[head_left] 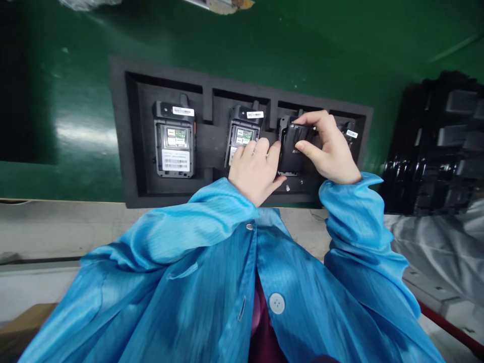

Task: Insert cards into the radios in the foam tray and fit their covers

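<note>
1. The person's right hand (328,148) grips a black handheld device (292,150), with the fingers curled over its top edge and the thumb pressed against its right side.
2. The left hand (256,169) lies against the same device's left edge, fingers bent and loosely closed, with the thumb touching the lower left side of the casing.
3. The device sits in the third compartment from the left of a black foam tray (124,136), which lies on a green work surface (75,75).
4. The first compartment holds an open-backed device (174,138) with white barcode labels, well apart from both hands.
5. A second open-backed device (242,133) lies in the next compartment, just beside the left hand, whose knuckles cover its lower part.
6. A fourth unit (350,131) at the right end of the tray is mostly hidden behind the right hand.
7. A stack of black trays (434,146) stands to the right of the foam tray.
8. Blue coat sleeves (359,222) cover both forearms and block the tray's near edge.
</note>
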Tool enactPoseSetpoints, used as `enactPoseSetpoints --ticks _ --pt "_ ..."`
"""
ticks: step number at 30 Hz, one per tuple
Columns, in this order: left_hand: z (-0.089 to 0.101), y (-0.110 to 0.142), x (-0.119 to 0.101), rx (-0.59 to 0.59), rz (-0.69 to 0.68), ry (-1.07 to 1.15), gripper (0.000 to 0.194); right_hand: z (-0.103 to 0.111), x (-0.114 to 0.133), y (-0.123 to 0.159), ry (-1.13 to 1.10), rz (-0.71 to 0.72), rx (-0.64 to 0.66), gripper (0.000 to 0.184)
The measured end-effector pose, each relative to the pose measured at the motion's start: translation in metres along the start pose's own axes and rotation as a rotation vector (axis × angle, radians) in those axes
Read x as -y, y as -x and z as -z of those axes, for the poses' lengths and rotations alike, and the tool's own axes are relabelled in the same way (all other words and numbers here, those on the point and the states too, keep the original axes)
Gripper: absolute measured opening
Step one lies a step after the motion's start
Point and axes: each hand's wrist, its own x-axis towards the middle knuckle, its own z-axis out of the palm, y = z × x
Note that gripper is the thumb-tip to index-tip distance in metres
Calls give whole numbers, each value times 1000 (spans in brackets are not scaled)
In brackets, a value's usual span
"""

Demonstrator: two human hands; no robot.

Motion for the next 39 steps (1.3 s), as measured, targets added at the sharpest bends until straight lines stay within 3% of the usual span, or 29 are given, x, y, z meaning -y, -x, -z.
enactPoseSetpoints --ticks 10,20,30,35,37,39 --pt "-2 0 -2 -31 -5 -4 52 -24 0 12 325 -12 -113 52" --pt "-2 0 -3 -30 -4 -30 50 -40 11 23 503 -68 -198 46" --pt "7 -6 -7 -13 -100 -143 78 -44 20 35 446 -120 -213 43" --pt "20 -15 -20 24 -128 -216 74 -36 26 42 422 -119 -107 49" --pt "24 -19 -25 53 -136 -273 74 -20 26 42 377 -86 -70 58" --pt "26 -26 -29 88 -164 -330 80 8 15 41 352 -49 -137 62"
